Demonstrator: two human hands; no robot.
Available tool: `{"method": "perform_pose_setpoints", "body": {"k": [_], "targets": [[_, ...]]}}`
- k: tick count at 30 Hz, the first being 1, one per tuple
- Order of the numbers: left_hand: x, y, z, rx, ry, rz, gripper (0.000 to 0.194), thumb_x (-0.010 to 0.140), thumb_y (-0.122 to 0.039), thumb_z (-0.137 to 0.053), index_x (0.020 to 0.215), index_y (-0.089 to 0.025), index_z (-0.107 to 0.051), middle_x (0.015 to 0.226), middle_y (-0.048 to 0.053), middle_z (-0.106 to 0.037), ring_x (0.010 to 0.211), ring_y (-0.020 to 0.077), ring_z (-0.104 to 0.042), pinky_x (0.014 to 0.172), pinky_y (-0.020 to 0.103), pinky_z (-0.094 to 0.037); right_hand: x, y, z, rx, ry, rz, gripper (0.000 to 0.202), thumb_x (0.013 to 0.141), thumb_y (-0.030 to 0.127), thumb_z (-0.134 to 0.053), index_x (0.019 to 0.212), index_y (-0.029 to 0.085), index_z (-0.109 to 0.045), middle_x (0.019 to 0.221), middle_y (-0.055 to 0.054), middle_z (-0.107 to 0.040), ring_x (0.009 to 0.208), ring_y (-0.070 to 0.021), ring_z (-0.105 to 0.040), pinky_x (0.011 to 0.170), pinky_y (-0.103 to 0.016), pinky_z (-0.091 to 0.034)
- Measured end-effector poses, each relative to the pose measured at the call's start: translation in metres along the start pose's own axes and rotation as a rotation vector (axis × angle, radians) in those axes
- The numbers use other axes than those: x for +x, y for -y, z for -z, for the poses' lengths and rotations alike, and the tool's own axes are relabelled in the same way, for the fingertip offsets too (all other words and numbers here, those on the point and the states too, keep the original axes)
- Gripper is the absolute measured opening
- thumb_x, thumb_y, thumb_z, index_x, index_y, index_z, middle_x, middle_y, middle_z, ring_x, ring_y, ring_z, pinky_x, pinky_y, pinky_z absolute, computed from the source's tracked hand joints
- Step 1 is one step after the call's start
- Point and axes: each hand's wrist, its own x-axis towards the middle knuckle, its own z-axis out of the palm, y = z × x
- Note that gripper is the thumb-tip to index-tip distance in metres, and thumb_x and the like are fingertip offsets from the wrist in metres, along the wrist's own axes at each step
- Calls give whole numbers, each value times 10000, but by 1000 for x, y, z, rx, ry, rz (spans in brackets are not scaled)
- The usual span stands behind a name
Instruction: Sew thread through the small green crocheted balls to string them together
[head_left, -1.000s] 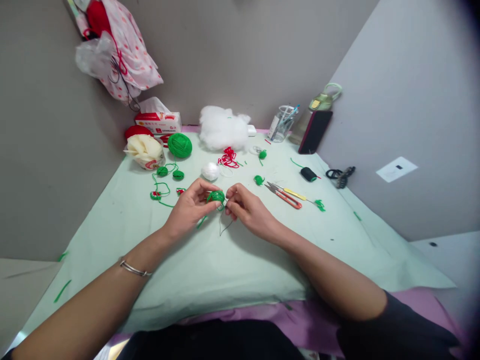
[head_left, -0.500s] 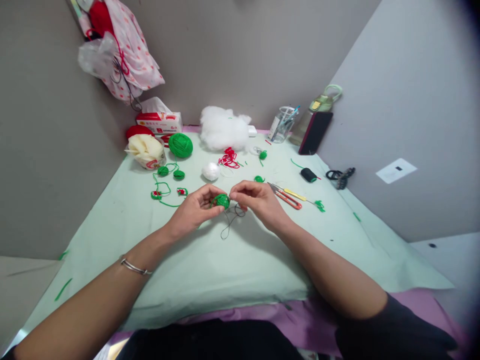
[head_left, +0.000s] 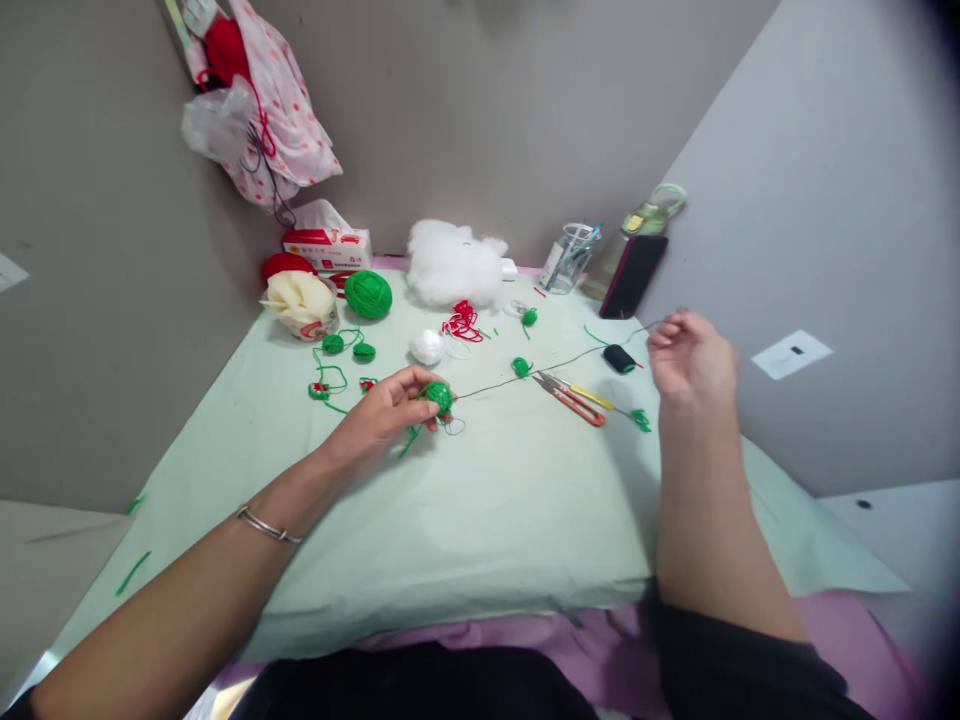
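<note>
A small green crocheted ball [head_left: 439, 397] is gripped between the thumb and fingers of my left hand [head_left: 394, 405], low over the table. From it a dark thread [head_left: 566, 362] runs out to the right, nearly straight. My right hand [head_left: 691, 360], raised at the right side, pinches the thread's far end; whether a needle is there is too small to tell. A short loop of thread hangs under the ball, and a green yarn tail [head_left: 410, 441] sticks out below my left hand. Orange-handled thread snips [head_left: 574, 400] and a yellow crochet hook [head_left: 591, 397] lie between the hands.
White stuffing [head_left: 457, 265], a green yarn ball [head_left: 368, 295], a white ball [head_left: 428, 347] and tangled red yarn [head_left: 463, 322] lie farther back. A black thread spool [head_left: 619, 359] is near my right hand. Behind stand a phone [head_left: 634, 277], a bottle [head_left: 645, 215], a clear cup [head_left: 571, 260] and a tissue box [head_left: 330, 248].
My right hand has swung away from the ball, up and to the right, drawing the dark thread out long. The big thread loop below has shrunk. My left hand keeps its hold.
</note>
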Motion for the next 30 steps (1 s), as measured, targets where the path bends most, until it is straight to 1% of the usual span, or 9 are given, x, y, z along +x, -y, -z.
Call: {"method": "perform_pose_setpoints", "body": {"k": [1, 3, 5, 8, 11, 15, 21, 24, 30], "targets": [[0, 0, 0, -2, -1, 6, 236, 780, -282, -769, 970, -191, -663, 937, 41, -691, 792, 173, -642, 740, 331, -495, -9, -2, -10, -6, 30, -15, 154, 812, 265, -689, 825, 264, -536, 595, 65, -476, 476, -76, -383, 446, -240, -276], [0, 0, -1, -11, -8, 15, 228, 786, -292, -769, 962, -193, -665, 923, 37, -686, 783, 171, -636, 750, 335, -492, -33, -8, -39, -41, 144, -59, 249, 761, 248, -695, 996, 252, -612, 606, 62, -541, 459, -82, -401, 435, -234, -260], [0, 2, 0, -12, -17, 14, 220, 794, -299, -766, 965, -199, -671, 934, 39, -688, 786, 171, -629, 761, 337, -487, -64, -12, -70, -218, 463, -126, 204, 820, 281, -635, 1006, 206, -669, 642, 35, -576, 493, -91, -436, 467, -244, -310], [1, 5, 2, 13, -9, 0, 211, 815, -302, -757, 991, -209, -688, 942, 30, -688, 800, 165, -618, 790, 329, -475, -104, -15, -103, -433, 737, -44, 199, 881, 318, -633, 963, 163, -727, 699, 4, -596, 598, -105, -483, 560, -256, -378], [1, 8, 3, 31, -3, 5, 206, 820, -309, -761, 993, -216, -699, 920, 13, -676, 825, 158, -617, 815, 315, -465, -124, -15, -115, -527, 836, 106, 139, 878, 282, -678, 914, 166, -746, 739, 1, -596, 618, -97, -471, 597, -255, -381], [1, 7, 2, 47, 8, 20, 207, 817, -328, -765, 974, -211, -699, 942, 26, -692, 853, 169, -624, 832, 323, -470, -122, -13, -112, -523, 799, 195, 125, 886, 186, -620, 794, 171, -704, 740, -4, -600, 641, -102, -496, 610, -252, -381], [1, 3, 0, 23, 32, 36, 216, 793, -336, -765, 947, -202, -696, 955, 65, -725, 855, 203, -633, 802, 355, -495, -96, -9, -95, -473, 414, 262, 94, 823, 156, -618, 735, 175, -643, 728, 6, -570, 628, -105, -463, 596, -267, -368], [1, 2, 0, -20, 46, 70, 218, 794, -327, -770, 948, -195, -692, 945, 53, -716, 776, 171, -624, 764, 334, -493, -87, -9, -88, -460, 298, 253, 103, 815, 176, -641, 711, 177, -642, 720, 5, -564, 610, -103, -451, 580, -269, -366], [0, 1, 2, -104, 63, 112, 245, 818, -283, -764, 1034, -182, -706, 1043, 51, -707, 771, 140, -645, 766, 301, -504, -81, -17, -83, -481, 441, 136, 162, 918, 274, -556, 913, 178, -687, 742, 0, -582, 618, -107, -499, 582, -263, -402]]}}
